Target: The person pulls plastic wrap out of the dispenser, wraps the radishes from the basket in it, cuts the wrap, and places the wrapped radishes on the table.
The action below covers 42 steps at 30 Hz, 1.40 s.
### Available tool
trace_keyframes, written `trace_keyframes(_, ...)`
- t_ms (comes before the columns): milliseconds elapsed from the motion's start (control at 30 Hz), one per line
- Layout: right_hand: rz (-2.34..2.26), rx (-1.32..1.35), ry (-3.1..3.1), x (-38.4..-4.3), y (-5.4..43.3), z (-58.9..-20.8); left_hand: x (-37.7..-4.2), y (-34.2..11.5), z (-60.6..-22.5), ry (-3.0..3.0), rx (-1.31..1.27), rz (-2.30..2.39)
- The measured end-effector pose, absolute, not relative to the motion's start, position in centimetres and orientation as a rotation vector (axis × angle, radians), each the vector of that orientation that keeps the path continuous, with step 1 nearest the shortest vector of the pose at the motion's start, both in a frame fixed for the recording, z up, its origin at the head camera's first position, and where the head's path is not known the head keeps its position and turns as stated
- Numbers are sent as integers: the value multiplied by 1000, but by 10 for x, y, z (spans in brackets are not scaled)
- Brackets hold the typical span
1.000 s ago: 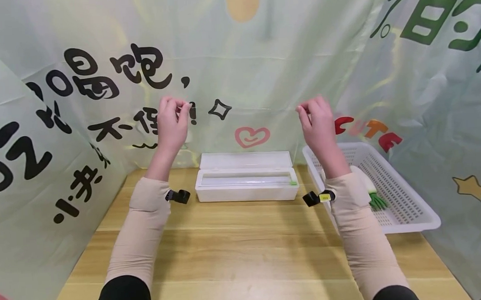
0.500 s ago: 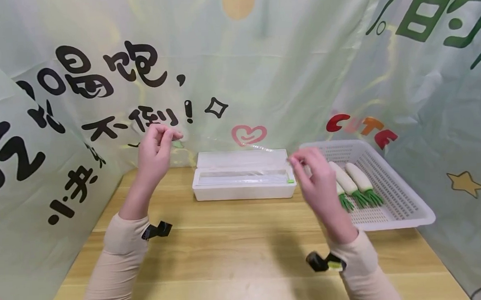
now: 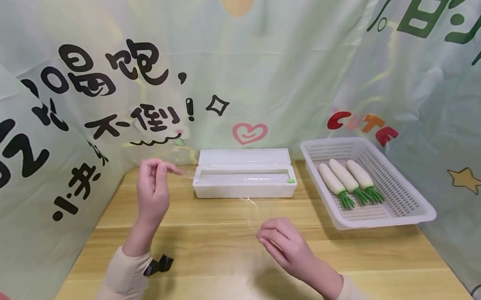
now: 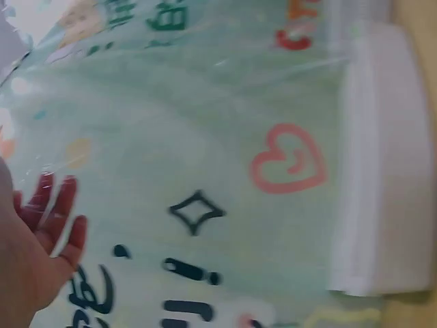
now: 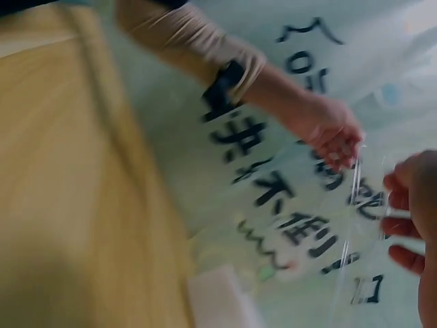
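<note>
A sheet of clear cling film [image 3: 249,210] stretches between the two hands over the table, mostly too transparent to trace. My left hand [image 3: 153,191] pinches one end of it, raised at the left of the white cling film box [image 3: 244,189]. Lower and nearer the body, my right hand [image 3: 288,249] pinches the other end in front of the box. In the right wrist view thin shiny folds of the film run between both hands. The box stands with its lid up, a clear roll inside and a green slider [image 3: 291,181] at its right end.
At the right stands a white perforated basket [image 3: 406,200] holding three white radishes [image 3: 345,176] with green tops. The wooden table [image 3: 213,255] spreads in front of the box. A printed cloth backdrop [image 3: 285,75] closes off the back and sides.
Both hands have come down from in front of the backdrop. The right hand has moved toward the body and left, exposing the radishes; the film now slants between the hands. Box and basket stay put.
</note>
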State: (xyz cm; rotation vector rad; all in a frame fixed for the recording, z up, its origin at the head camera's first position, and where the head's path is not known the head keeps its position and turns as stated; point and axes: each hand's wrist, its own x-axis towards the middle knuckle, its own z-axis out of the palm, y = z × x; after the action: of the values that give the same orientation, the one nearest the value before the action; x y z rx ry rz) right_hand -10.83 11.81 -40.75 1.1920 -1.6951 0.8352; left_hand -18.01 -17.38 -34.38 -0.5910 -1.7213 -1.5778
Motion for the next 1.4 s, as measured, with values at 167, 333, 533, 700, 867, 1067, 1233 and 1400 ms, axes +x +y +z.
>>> trace_keyframes(167, 665, 1397, -1630, -101, 144, -411, -160, -176, -380, -1587, -775, -1502)
trace_keyframes(333, 550, 1517, -1673, -97, 171, -427, -146, -183, -418, -1650, -963, -1300)
trace_keyframes(533, 449, 1622, -1780, -91, 196, -452, -131, -188, -454, -1872, -1158, -1010)
trace_keyframes(700, 323, 1657, -1958, -88, 213, -470, -118, -191, -474, -2184, -1310, -765)
trace_keyframes(867, 221, 1669, -2172, -88, 225, -485, -113, -194, -488, -2338, -1480, -429)
trace_keyframes(1067, 160, 1645, -2403, -90, 233, -503, -112, -196, -498, -2384, -1550, -143)
trace_keyframes(1233, 206, 1650, -2416, -93, 238, -516, -113, -200, -503, -2368, -1564, 15)
trace_keyframes(1400, 316, 1679, -2338, -96, 248, -524, -109, -204, -504, -2371, -1592, 93)
